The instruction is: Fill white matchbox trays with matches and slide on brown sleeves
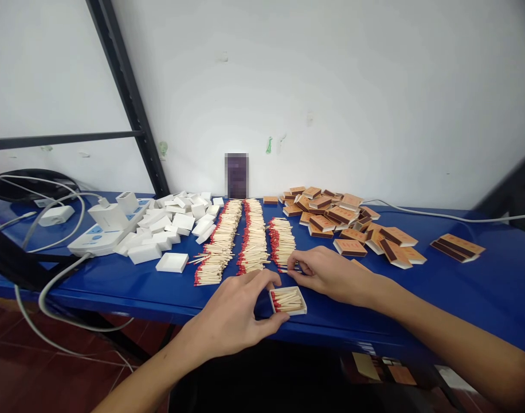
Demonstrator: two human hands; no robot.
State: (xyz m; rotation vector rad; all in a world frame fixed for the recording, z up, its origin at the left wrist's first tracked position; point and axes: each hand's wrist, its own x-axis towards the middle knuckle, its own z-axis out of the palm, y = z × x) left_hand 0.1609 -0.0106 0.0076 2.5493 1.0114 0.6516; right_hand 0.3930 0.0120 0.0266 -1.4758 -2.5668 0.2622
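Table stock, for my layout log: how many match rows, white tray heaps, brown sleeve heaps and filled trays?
match rows: 3
white tray heap: 1
brown sleeve heap: 1
filled tray: 1
Total: 6

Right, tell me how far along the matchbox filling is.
Done: a few orange cardboard matchboxes at far right look assembled. In hand: the left hand holds a small white card tray, partly filled with red-tipped wooden matches, while the right hand fingers the nearest match row. Left: three long rows of matches, a heap of empty white trays and a pile of orange sleeves.
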